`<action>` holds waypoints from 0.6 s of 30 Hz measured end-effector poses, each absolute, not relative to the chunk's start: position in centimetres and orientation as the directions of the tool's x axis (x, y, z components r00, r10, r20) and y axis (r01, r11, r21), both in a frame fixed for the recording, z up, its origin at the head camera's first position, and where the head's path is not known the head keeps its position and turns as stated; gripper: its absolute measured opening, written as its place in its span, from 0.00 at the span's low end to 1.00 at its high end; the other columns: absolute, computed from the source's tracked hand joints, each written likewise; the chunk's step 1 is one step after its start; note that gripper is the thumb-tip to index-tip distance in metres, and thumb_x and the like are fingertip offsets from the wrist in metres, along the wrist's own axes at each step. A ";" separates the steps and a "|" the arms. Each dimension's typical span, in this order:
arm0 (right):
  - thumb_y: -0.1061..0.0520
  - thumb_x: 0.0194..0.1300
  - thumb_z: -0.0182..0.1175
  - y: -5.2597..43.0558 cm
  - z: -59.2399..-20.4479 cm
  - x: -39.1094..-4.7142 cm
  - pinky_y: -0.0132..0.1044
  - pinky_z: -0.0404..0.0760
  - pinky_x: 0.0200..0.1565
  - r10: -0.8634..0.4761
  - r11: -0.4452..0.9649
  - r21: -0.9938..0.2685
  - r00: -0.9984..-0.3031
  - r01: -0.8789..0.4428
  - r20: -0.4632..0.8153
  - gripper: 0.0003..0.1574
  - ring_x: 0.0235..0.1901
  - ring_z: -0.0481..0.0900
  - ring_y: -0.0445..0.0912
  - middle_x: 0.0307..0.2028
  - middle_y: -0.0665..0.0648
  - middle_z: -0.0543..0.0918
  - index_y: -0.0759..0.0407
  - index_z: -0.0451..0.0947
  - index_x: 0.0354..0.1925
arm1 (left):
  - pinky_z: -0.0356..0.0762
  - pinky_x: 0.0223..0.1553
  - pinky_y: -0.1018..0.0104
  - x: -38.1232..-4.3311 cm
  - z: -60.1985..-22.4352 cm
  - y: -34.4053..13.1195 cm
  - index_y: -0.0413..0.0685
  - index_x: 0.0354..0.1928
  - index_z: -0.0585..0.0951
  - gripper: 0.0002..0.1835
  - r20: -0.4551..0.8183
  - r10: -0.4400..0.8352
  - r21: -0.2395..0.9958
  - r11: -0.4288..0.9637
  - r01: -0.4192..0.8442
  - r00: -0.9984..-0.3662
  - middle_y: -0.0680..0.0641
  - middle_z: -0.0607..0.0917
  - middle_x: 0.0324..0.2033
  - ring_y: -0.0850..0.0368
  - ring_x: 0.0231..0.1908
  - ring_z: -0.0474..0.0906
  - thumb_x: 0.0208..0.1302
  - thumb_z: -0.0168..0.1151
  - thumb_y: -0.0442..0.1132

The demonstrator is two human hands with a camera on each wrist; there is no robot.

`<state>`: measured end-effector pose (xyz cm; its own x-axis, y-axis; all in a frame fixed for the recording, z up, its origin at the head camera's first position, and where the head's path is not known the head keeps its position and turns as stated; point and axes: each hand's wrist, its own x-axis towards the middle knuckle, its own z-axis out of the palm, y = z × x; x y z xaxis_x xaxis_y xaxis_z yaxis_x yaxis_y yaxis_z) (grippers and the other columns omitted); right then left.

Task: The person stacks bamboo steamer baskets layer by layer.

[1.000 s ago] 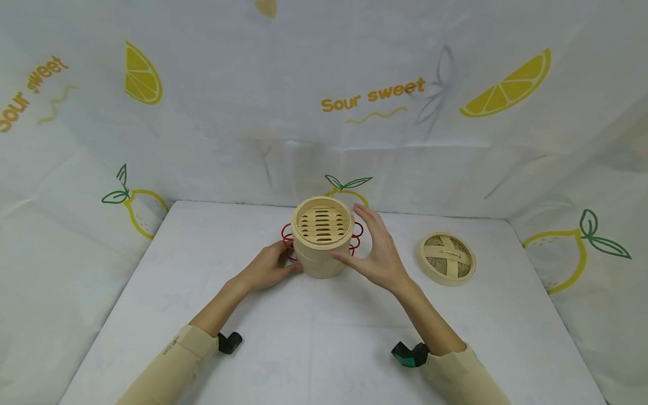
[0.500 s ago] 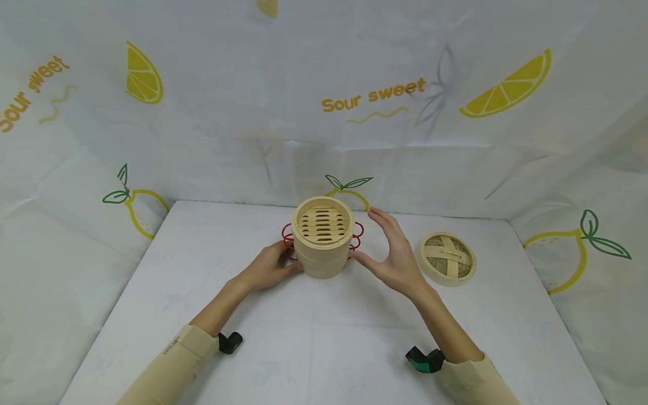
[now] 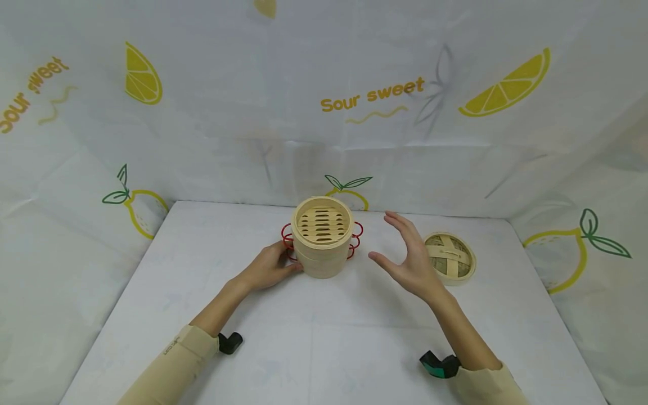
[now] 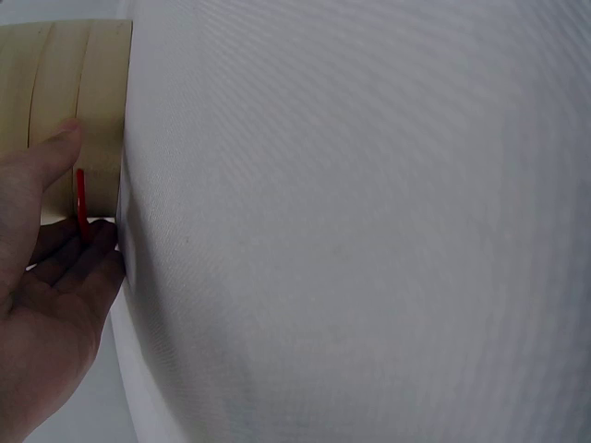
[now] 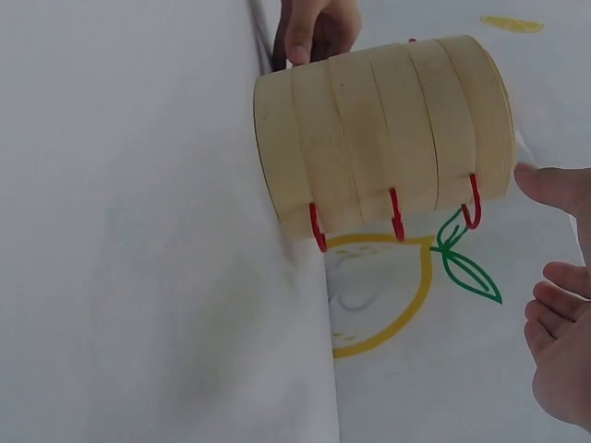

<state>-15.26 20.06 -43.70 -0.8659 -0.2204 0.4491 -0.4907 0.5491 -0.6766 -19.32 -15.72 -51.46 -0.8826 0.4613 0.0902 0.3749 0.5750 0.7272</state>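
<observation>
A stack of bamboo steamer baskets [image 3: 324,256] stands upright in the middle of the table, its slatted inside showing from above. Red loop handles [image 5: 397,214] stick out on both sides. My left hand [image 3: 269,266] holds the lowest basket at its left side; in the left wrist view the thumb lies on the wall and the fingers are beside a red handle [image 4: 81,198]. My right hand [image 3: 417,269] is in the air right of the stack, fingers spread and holding nothing. Behind it, partly covered, lies the round woven lid [image 3: 452,257].
The table [image 3: 304,360] has a white cover. A white cloth backdrop [image 3: 228,112] with printed lemons and lettering rises behind and at both sides. Each wrist wears a small black device, one seen near the right sleeve [image 3: 439,364].
My right hand has drawn away from the stack, moving right until it overlaps the lid's left side. The left hand and the stack have stayed in place.
</observation>
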 end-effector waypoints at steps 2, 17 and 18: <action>0.61 0.57 0.82 20.6 -43.8 -15.2 0.68 0.67 0.76 -0.214 0.560 -0.672 -0.868 -0.485 0.448 0.53 0.79 0.68 0.62 0.77 0.64 0.72 0.63 0.70 0.76 | 0.81 0.69 0.47 -19.3 -51.3 -15.7 0.39 0.69 0.78 0.30 0.093 0.462 0.731 0.570 0.376 -0.882 0.42 0.88 0.60 0.48 0.65 0.84 0.71 0.76 0.43; 0.66 0.58 0.81 24.7 -44.4 -14.7 0.17 0.59 0.69 -0.153 0.606 -0.658 -0.877 -0.447 0.455 0.39 0.74 0.72 0.65 0.75 0.65 0.76 0.65 0.79 0.67 | 0.83 0.62 0.49 -19.2 -51.3 -15.7 0.41 0.67 0.79 0.28 0.101 0.460 0.730 0.568 0.380 -0.882 0.45 0.89 0.56 0.52 0.57 0.84 0.70 0.76 0.43; 0.66 0.58 0.80 25.0 -44.5 -14.7 0.17 0.59 0.69 -0.149 0.604 -0.663 -0.880 -0.442 0.451 0.39 0.74 0.71 0.65 0.75 0.65 0.76 0.65 0.79 0.66 | 0.83 0.62 0.49 -19.2 -51.3 -15.7 0.41 0.67 0.79 0.28 0.104 0.460 0.729 0.568 0.382 -0.882 0.45 0.89 0.55 0.52 0.56 0.84 0.70 0.76 0.43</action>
<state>-14.73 24.95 -44.46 -0.8801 -0.1495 0.4506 -0.4421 0.6037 -0.6634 -19.17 -15.67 -51.26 -0.8819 0.4599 0.1039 0.3821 0.5679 0.7290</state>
